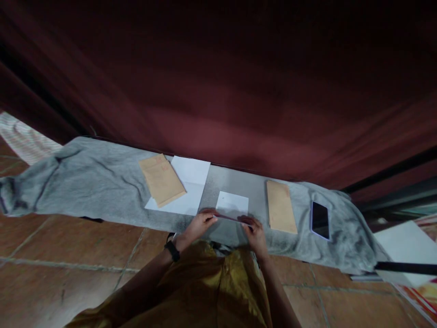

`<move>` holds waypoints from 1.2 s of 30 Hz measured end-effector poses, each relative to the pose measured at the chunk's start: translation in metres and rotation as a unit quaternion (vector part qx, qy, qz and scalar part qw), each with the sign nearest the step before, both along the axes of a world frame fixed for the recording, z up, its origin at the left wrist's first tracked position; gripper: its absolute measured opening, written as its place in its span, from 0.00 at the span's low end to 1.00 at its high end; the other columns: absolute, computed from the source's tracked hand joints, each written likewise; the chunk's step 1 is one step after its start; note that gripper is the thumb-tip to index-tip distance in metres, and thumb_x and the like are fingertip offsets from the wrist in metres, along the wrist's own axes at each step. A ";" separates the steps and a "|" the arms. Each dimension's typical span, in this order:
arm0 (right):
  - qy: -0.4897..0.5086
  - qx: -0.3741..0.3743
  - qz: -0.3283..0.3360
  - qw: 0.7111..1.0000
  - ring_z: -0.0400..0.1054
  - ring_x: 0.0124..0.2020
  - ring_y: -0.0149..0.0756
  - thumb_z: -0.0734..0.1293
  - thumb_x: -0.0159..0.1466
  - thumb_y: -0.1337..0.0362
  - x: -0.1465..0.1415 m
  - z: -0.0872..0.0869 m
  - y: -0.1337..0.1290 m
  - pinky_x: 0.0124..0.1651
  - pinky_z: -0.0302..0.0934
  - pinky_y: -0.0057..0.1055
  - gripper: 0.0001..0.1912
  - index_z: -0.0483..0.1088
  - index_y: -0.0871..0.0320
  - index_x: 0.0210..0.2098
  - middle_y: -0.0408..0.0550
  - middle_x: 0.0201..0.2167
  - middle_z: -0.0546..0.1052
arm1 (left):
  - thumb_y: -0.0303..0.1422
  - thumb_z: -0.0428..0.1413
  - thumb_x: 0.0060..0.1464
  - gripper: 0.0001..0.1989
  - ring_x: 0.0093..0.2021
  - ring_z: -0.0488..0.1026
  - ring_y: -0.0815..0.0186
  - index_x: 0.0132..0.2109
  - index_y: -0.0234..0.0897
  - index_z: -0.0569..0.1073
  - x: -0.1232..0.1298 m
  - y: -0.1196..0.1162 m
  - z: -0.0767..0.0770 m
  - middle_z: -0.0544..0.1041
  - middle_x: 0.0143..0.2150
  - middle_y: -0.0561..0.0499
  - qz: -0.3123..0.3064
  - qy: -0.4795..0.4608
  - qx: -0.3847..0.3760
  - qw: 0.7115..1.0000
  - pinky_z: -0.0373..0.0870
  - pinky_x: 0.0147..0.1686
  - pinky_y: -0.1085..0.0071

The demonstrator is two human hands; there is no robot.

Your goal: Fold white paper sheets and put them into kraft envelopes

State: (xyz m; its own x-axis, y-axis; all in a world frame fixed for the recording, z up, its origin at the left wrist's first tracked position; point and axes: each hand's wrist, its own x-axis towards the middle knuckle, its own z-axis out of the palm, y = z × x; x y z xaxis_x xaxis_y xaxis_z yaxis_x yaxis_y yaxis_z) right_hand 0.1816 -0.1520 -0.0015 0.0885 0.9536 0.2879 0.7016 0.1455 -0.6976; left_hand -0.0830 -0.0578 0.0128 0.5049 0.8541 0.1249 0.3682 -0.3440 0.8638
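Both my hands pinch a thin sheet [232, 219] that looks like paper, seen nearly edge-on, near the front edge of the grey cloth. Its left end is between the fingers of my left hand [202, 222], which has a dark band on the wrist. At its right end is my right hand [255, 232], fingers closed on it. Just beyond lies a small white paper [234, 202] with a tiny dark mark. To the left, a brown envelope [161, 180] with faint red print rests on a larger white sheet [193, 174]. Another brown envelope [281, 207] lies to the right.
A grey cloth [99, 182] covers the long narrow surface. A phone [320, 220] with a dark screen lies on its right part. Behind hangs a dark red curtain [211, 100]. Below is a tiled floor [82, 246]; a white board-like sheet [406, 243] is at far right.
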 end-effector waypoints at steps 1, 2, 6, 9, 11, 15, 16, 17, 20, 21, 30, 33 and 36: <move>-0.011 0.001 -0.021 1.000 0.75 0.51 0.44 0.60 0.73 0.52 -0.001 -0.001 0.001 0.57 0.67 0.46 0.18 0.78 0.52 0.48 0.51 0.47 0.82 | 0.36 0.57 0.61 0.10 0.45 0.78 0.60 0.34 0.40 0.80 0.002 0.000 0.001 0.83 0.40 0.49 0.018 0.006 -0.002 1.000 0.73 0.51 0.64; -0.025 0.002 -0.048 0.999 0.74 0.50 0.44 0.58 0.73 0.50 -0.003 -0.003 0.003 0.56 0.67 0.46 0.21 0.78 0.54 0.47 0.53 0.46 0.82 | 0.36 0.56 0.62 0.11 0.42 0.77 0.61 0.33 0.40 0.79 0.005 0.001 0.003 0.82 0.37 0.49 0.036 0.014 -0.004 0.999 0.73 0.47 0.66; -0.069 -0.011 -0.136 0.988 0.74 0.43 0.46 0.54 0.74 0.45 -0.009 -0.007 0.013 0.50 0.67 0.44 0.28 0.76 0.57 0.39 0.56 0.37 0.81 | 0.34 0.55 0.62 0.11 0.33 0.74 0.65 0.31 0.38 0.76 0.020 0.005 0.008 0.78 0.30 0.52 0.102 0.043 -0.016 0.994 0.69 0.37 0.71; -0.085 -0.023 -0.146 0.985 0.73 0.39 0.45 0.53 0.73 0.44 -0.012 -0.006 0.019 0.46 0.65 0.41 0.28 0.73 0.58 0.39 0.55 0.34 0.80 | 0.33 0.55 0.62 0.11 0.31 0.72 0.66 0.30 0.37 0.75 0.027 0.009 0.008 0.76 0.28 0.53 0.128 0.053 -0.018 0.990 0.67 0.34 0.72; -0.090 -0.025 -0.154 0.984 0.72 0.38 0.44 0.53 0.73 0.44 -0.012 -0.004 0.022 0.45 0.64 0.40 0.27 0.72 0.58 0.41 0.53 0.33 0.79 | 0.33 0.55 0.62 0.11 0.31 0.71 0.66 0.30 0.38 0.74 0.031 0.010 0.007 0.74 0.27 0.53 0.137 0.056 -0.017 0.989 0.66 0.33 0.72; -0.093 -0.028 -0.158 0.983 0.72 0.36 0.43 0.54 0.73 0.45 -0.013 -0.002 0.025 0.43 0.63 0.38 0.25 0.71 0.58 0.43 0.53 0.34 0.79 | 0.33 0.55 0.62 0.07 0.29 0.71 0.66 0.38 0.38 0.77 0.036 0.012 0.006 0.74 0.27 0.54 0.158 0.062 -0.016 0.985 0.65 0.32 0.72; -0.095 -0.029 -0.157 0.983 0.72 0.36 0.43 0.54 0.73 0.46 -0.013 -0.002 0.026 0.43 0.63 0.38 0.25 0.71 0.58 0.44 0.53 0.34 0.79 | 0.32 0.55 0.62 0.06 0.29 0.71 0.66 0.40 0.38 0.77 0.037 0.012 0.006 0.75 0.28 0.54 0.162 0.064 -0.015 0.985 0.65 0.32 0.71; -0.099 -0.030 -0.158 0.982 0.72 0.36 0.43 0.53 0.73 0.46 -0.014 -0.002 0.027 0.43 0.63 0.38 0.25 0.71 0.59 0.45 0.53 0.34 0.79 | 0.32 0.55 0.61 0.07 0.29 0.72 0.66 0.43 0.38 0.77 0.037 0.012 0.006 0.76 0.29 0.54 0.166 0.067 -0.014 0.984 0.66 0.33 0.71; -0.125 -0.028 -0.168 0.977 0.72 0.37 0.44 0.53 0.74 0.47 -0.016 -0.003 0.028 0.44 0.63 0.39 0.25 0.71 0.60 0.47 0.54 0.35 0.80 | 0.32 0.56 0.62 0.11 0.31 0.75 0.64 0.49 0.38 0.77 0.040 0.012 0.004 0.78 0.31 0.52 0.176 0.093 -0.007 0.980 0.69 0.35 0.70; -0.135 -0.026 -0.172 0.975 0.73 0.37 0.45 0.52 0.74 0.48 -0.017 -0.004 0.028 0.45 0.63 0.39 0.25 0.71 0.60 0.48 0.55 0.36 0.80 | 0.32 0.55 0.62 0.12 0.33 0.75 0.63 0.51 0.38 0.77 0.041 0.012 0.004 0.79 0.32 0.52 0.179 0.105 0.001 0.978 0.70 0.36 0.69; -0.190 -0.018 -0.180 0.965 0.75 0.43 0.49 0.53 0.76 0.51 -0.020 -0.007 0.033 0.48 0.63 0.42 0.25 0.68 0.63 0.57 0.62 0.44 0.81 | 0.31 0.53 0.64 0.21 0.44 0.77 0.54 0.64 0.37 0.69 0.044 0.012 0.003 0.81 0.42 0.45 0.168 0.183 0.115 0.962 0.70 0.50 0.60; -0.194 -0.011 -0.182 0.964 0.75 0.44 0.48 0.53 0.75 0.51 -0.021 -0.007 0.033 0.49 0.63 0.42 0.25 0.68 0.63 0.58 0.62 0.44 0.80 | 0.31 0.51 0.65 0.23 0.49 0.75 0.50 0.65 0.36 0.67 0.044 0.010 0.001 0.80 0.47 0.41 0.161 0.210 0.148 0.953 0.68 0.54 0.56; -0.191 -0.013 -0.185 0.964 0.75 0.44 0.49 0.53 0.75 0.52 -0.023 -0.006 0.033 0.50 0.63 0.42 0.25 0.68 0.63 0.58 0.63 0.44 0.80 | 0.31 0.50 0.66 0.22 0.51 0.74 0.49 0.65 0.38 0.67 0.044 0.009 -0.002 0.80 0.48 0.41 0.150 0.236 0.181 0.943 0.68 0.54 0.55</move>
